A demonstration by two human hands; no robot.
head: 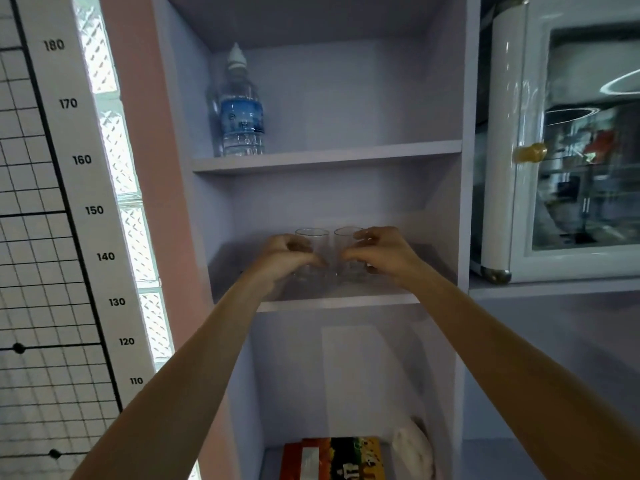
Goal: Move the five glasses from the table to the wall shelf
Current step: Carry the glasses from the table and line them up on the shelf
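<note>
Curling left hand (pixel 285 254) round left glass (pixel 317 241), right hand (pixel 379 252) round right glass (pixel 346 240).

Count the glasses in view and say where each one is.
2. The left glass is held by the left hand, the right glass by the right hand, side by side at the middle shelf. Others may hide behind the hands.

A clear water bottle (pixel 240 109) with a blue label stands upright at the left end of the upper board of the wall shelf (pixel 325 161). In the bottom compartment lies a colourful box (pixel 332 459), a white bundle (pixel 414 448) just right of it. A numbered height chart (pixel 86 209) hangs left; a white glass-door cabinet (pixel 571 265) with a gold knob (pixel 530 153) stands right.
</note>
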